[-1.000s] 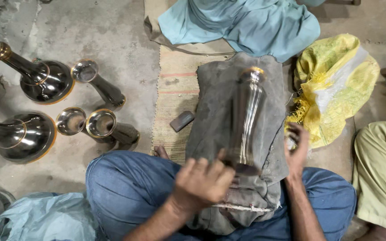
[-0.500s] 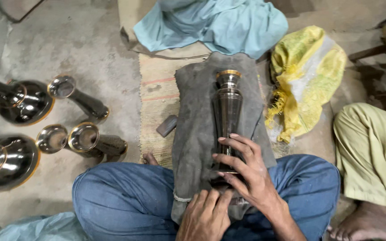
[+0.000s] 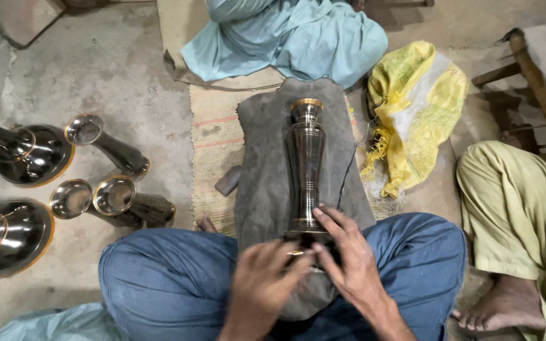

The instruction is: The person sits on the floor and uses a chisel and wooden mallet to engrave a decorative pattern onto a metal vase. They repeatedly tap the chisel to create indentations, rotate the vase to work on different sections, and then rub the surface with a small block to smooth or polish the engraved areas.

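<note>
**A:** Nearest to me, my left hand [image 3: 261, 284] sits low over my lap, blurred, its fingers [image 3: 298, 260] curled in toward a small brass-coloured tool [image 3: 295, 253]. I cannot tell whether they are truly pinched on it.

**B:** And the other hand?

**A:** My right hand [image 3: 349, 262] is just beside it, fingers [image 3: 331, 222] spread and laid over the base of the dark metal vase [image 3: 306, 170], pressing on it rather than wrapped around it.

**B:** Where is the vase lying?

**A:** On its side along a grey cloth [image 3: 266, 164] draped over my blue-trousered knees [image 3: 159, 271], base toward me, gold-rimmed mouth pointing away. The cloth runs out onto a woven mat [image 3: 213, 145] on the floor [image 3: 96, 69].

**B:** Anything beside it?

**A:** A small dark block [image 3: 227, 180] rests on the mat at the cloth's left edge. Further left, on the floor, lie more polished pieces: two small goblet-shaped ones [image 3: 112, 199], a slim flared one [image 3: 105, 145], and two big trumpet-shaped ones [image 3: 23, 151] at the frame edge.

**B:** To the right?

**A:** Another person's leg in pale green cloth [image 3: 519, 221], bare foot showing. Beyond the vase, a yellow sack [image 3: 418, 107] and a light blue cloth bundle [image 3: 285, 38].
</note>
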